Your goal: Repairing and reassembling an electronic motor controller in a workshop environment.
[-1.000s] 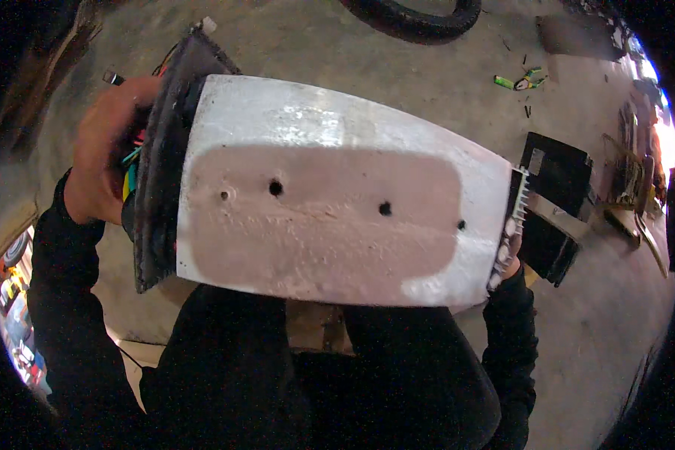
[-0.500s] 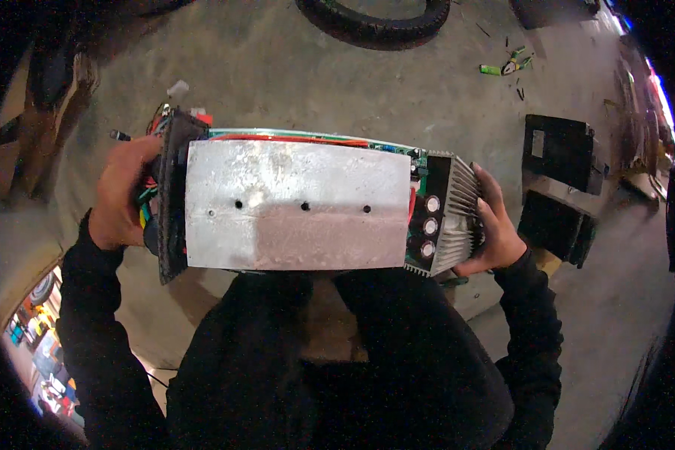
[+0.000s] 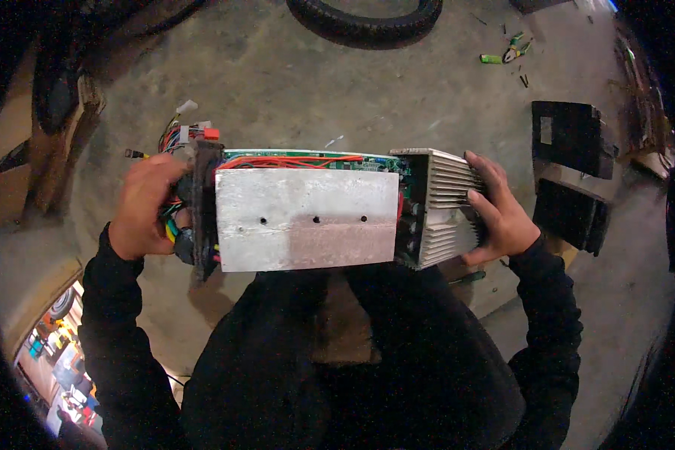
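Over the grey floor (image 3: 300,90) is a silver box (image 3: 307,225). The right hand (image 3: 508,217) curls around its ribbed end (image 3: 444,187); the left hand (image 3: 141,208) clasps its dark end (image 3: 204,202). More red wires (image 3: 285,160) show than before, so peeking in is easier.

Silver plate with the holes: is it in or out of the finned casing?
Out: the silver plate shows its right edge uncovered, left of the finned casing.

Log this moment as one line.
left hand: holding dark end plate | right hand: holding finned metal housing | silver plate: between hands | pliers: on floor
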